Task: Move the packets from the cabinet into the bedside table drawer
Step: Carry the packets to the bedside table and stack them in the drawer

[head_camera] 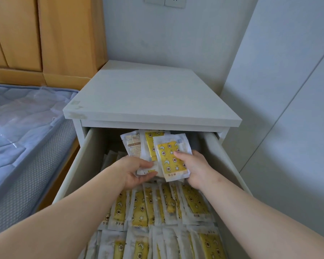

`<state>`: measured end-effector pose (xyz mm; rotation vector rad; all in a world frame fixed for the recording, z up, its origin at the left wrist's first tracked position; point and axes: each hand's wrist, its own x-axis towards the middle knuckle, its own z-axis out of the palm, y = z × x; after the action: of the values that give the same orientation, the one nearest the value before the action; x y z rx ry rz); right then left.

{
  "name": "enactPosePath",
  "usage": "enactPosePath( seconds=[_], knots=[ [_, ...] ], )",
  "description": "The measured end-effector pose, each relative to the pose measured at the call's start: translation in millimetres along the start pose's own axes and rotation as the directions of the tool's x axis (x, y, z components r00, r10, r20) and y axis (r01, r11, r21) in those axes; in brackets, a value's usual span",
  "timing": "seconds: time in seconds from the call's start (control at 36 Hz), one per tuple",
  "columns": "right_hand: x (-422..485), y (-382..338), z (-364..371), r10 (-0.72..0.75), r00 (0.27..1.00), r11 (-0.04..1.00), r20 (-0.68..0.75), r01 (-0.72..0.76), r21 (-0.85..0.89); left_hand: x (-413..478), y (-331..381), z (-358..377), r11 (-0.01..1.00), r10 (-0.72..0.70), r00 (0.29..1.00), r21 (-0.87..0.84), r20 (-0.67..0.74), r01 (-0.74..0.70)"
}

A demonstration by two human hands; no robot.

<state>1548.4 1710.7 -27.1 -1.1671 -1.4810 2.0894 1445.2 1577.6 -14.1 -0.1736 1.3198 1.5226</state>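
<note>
Gripping a fanned bunch of yellow-and-white star-printed plastic packets (169, 156) with curled left hand (137, 171) and right hand (197, 167) over the open white bedside drawer (84, 161); likely squaring it up to slot behind the filed packet rows (157, 205).

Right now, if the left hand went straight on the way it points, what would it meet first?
Most likely the right hand. The left hand points rightward across the open white drawer, and both grip the same fan of yellow-and-white printed packets; depth between them is unclear.

Yellow star-patterned packets (171, 156), white drawer (79, 169)
</note>
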Motion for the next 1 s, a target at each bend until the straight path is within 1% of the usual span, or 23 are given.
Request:
enactPosePath(
  seconds=[0.06, 0.11, 0.19, 0.25, 0.31, 0.36, 0.42, 0.5, 0.58, 0.67, 0.69, 0.78, 0.81, 0.83, 0.86, 0.92, 0.94, 1.0],
  knots=[
    [2.7, -3.3, 1.4, -0.002, 1.0, 1.0, -0.007, 0.002, 0.014, -3.0, 1.3, 3.1, 1.0, 0.023, 1.0, 0.008, -0.022, -0.022],
    [8.5, -8.8, 2.9, -0.031, 0.999, 0.999, -0.041, 0.032, 0.033, -5.2, 3.7, 4.8, 0.999, 0.047, 0.998, -0.02, -0.05, -0.048],
    [21.1, -17.1, 1.2, -0.075, 0.987, 0.994, -0.143, 0.086, 0.071, -5.5, 7.0, 1.0, 0.994, 0.062, 0.991, -0.087, -0.12, -0.073],
    [29.8, -21.1, -3.2, -0.099, 0.972, 0.991, -0.213, 0.116, 0.067, -4.7, 8.9, -4.3, 0.991, 0.075, 0.983, -0.101, -0.168, -0.093],
    [39.1, -20.4, -8.3, -0.138, 0.952, 0.99, -0.272, 0.14, -0.014, -2.8, 11.3, -9.9, 0.988, 0.091, 0.973, -0.101, -0.211, -0.115],
    [50.5, -14.1, -13.1, -0.215, 0.926, 0.968, -0.311, 0.16, -0.194, -1.0, 13.8, -14.5, 0.986, 0.102, 0.966, -0.108, -0.237, -0.131],
    [62.1, -5.4, -16.0, -0.273, 0.908, 0.921, -0.317, 0.151, -0.359, 1.0, 15.5, -16.6, 0.985, 0.098, 0.965, -0.114, -0.243, -0.129],
    [74.0, 6.7, -17.2, -0.285, 0.909, 0.862, -0.304, 0.104, -0.496, 5.5, 17.3, -16.1, 0.985, 0.093, 0.966, -0.122, -0.239, -0.125],
    [79.2, 15.1, -19.0, -0.265, 0.926, 0.807, -0.268, 0.06, -0.588, 12.0, 18.9, -15.8, 0.989, 0.083, 0.969, -0.101, -0.234, -0.109],
    [76.5, 18.6, -18.3, -0.291, 0.933, 0.702, -0.209, 0.06, -0.71, 17.0, 19.6, -16.8, 0.99, 0.083, 0.965, -0.086, -0.25, -0.108],
    [76.1, 20.0, -17.3, -0.315, 0.932, 0.646, -0.181, 0.071, -0.76, 18.6, 19.7, -16.8, 0.991, 0.084, 0.964, -0.082, -0.253, -0.107],
    [75.1, 24.7, -14.2, -0.375, 0.924, 0.412, -0.078, 0.091, -0.907, 22.6, 19.9, -17.5, 0.992, 0.083, 0.965, -0.07, -0.25, -0.103],
    [74.9, 26.3, -13.8, -0.368, 0.928, 0.351, -0.059, 0.08, -0.933, 23.3, 19.7, -18.2, 0.993, 0.079, 0.965, -0.066, -0.249, -0.099],
    [74.7, 27.5, -13.3, -0.34, 0.939, 0.319, -0.048, 0.068, -0.945, 23.2, 19.3, -18.9, 0.993, 0.074, 0.965, -0.065, -0.25, -0.094],
    [74.9, 28.8, -12.4, -0.29, 0.956, 0.33, -0.043, 0.057, -0.942, 23.4, 19.2, -19.6, 0.994, 0.072, 0.965, -0.063, -0.251, -0.091],
    [76.2, 31.5, -10.7, -0.185, 0.982, 0.433, -0.036, 0.049, -0.9, 23.4, 19.0, -20.3, 0.994, 0.072, 0.965, -0.056, -0.252, -0.089],
    [76.5, 32.8, -9.3, -0.161, 0.987, 0.468, -0.023, 0.056, -0.882, 22.8, 18.9, -20.1, 0.995, 0.071, 0.966, -0.053, -0.248, -0.086],
    [76.7, 34.8, -8.5, -0.162, 0.987, 0.503, -0.004, 0.079, -0.861, 21.5, 18.8, -19.9, 0.996, 0.066, 0.969, -0.043, -0.24, -0.079]
  ],
)
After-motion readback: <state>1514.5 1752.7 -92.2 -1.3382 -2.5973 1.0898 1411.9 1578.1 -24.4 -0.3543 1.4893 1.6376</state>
